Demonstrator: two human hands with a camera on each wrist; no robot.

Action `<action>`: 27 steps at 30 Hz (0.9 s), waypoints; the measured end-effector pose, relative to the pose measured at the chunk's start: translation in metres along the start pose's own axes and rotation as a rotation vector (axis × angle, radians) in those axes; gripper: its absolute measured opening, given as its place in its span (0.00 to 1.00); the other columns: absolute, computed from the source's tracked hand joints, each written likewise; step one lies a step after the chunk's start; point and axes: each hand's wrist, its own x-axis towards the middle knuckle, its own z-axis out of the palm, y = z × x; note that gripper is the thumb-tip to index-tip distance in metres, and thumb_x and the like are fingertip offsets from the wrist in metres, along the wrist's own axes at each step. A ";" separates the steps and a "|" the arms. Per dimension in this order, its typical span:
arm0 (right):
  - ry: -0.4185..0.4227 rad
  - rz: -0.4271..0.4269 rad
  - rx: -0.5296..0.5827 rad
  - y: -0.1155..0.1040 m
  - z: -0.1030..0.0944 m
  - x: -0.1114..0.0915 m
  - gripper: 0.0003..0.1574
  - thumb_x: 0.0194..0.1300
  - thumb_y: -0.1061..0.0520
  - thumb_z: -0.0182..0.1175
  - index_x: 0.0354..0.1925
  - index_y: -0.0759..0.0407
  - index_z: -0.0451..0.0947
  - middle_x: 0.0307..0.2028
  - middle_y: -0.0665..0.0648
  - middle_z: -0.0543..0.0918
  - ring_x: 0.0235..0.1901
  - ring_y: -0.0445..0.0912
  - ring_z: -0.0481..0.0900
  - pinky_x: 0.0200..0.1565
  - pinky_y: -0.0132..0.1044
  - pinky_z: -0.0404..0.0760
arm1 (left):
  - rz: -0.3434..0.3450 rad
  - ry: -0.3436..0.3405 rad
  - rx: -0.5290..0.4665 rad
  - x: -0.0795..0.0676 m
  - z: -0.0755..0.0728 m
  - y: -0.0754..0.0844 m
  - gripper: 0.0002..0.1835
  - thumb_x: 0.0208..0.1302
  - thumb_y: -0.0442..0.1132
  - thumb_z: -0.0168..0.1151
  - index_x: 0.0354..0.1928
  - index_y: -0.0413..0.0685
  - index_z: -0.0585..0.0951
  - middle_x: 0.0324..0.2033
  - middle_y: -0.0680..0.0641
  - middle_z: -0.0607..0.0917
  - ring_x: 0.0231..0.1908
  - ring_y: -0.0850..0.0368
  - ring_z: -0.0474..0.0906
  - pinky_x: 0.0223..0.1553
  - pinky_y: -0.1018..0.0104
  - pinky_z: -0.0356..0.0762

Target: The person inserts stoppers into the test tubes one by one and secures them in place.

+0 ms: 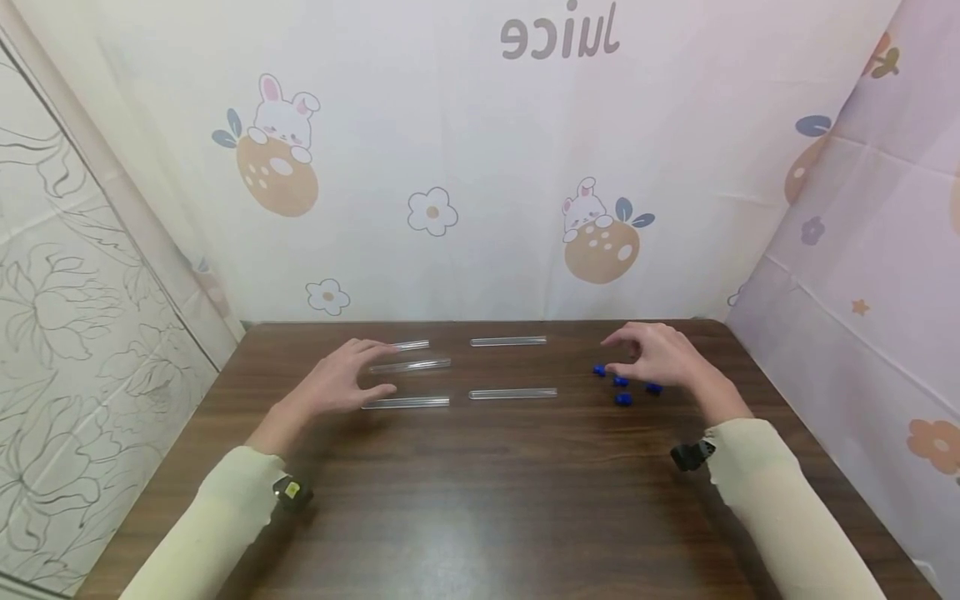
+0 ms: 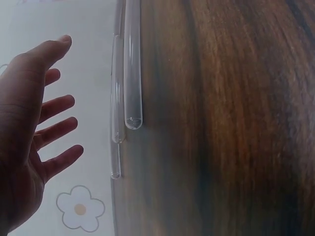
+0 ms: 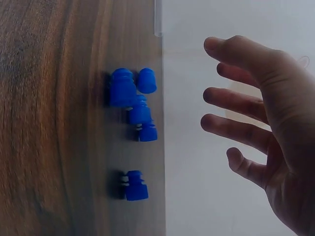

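Observation:
Several clear test tubes lie flat on the wooden table, among them a near left tube (image 1: 408, 402), a middle left tube (image 1: 416, 365) and a far right tube (image 1: 508, 341). My left hand (image 1: 343, 377) hovers over the left tubes with fingers spread, holding nothing; the left wrist view shows it apart from a rounded tube end (image 2: 133, 120). Several small blue stoppers (image 1: 623, 400) are grouped on the right. Above them is my right hand (image 1: 652, 354), fingers loosely bent around air. In the right wrist view that hand stays apart from the ridged blue stopper (image 3: 137, 186).
The brown table (image 1: 480, 483) ends at a printed curtain (image 1: 450, 150) behind. More curtain stands at the right and a patterned panel (image 1: 67, 333) at the left. Black wrist cameras are strapped at both sleeves.

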 end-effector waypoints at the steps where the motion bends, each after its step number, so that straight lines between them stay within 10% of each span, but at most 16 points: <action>1: 0.000 0.000 -0.001 0.000 0.001 0.001 0.27 0.67 0.45 0.80 0.61 0.53 0.91 0.47 0.58 0.92 0.35 0.43 0.81 0.36 0.38 0.77 | 0.003 -0.002 -0.004 0.000 0.001 0.000 0.35 0.72 0.54 0.75 0.77 0.54 0.80 0.73 0.41 0.86 0.73 0.37 0.80 0.70 0.30 0.82; 14: -0.036 0.026 -0.012 -0.001 0.015 0.011 0.25 0.66 0.45 0.80 0.58 0.52 0.92 0.51 0.57 0.94 0.34 0.41 0.82 0.38 0.42 0.82 | 0.048 -0.032 -0.023 0.002 0.017 -0.004 0.30 0.72 0.51 0.74 0.73 0.50 0.84 0.72 0.40 0.87 0.77 0.33 0.78 0.80 0.27 0.71; 27: -0.078 0.041 -0.007 0.001 0.028 0.014 0.20 0.68 0.47 0.78 0.55 0.52 0.93 0.55 0.61 0.94 0.43 0.48 0.92 0.50 0.58 0.91 | 0.059 -0.071 -0.019 0.003 0.027 -0.010 0.28 0.73 0.51 0.74 0.71 0.51 0.85 0.63 0.42 0.90 0.66 0.38 0.84 0.67 0.33 0.85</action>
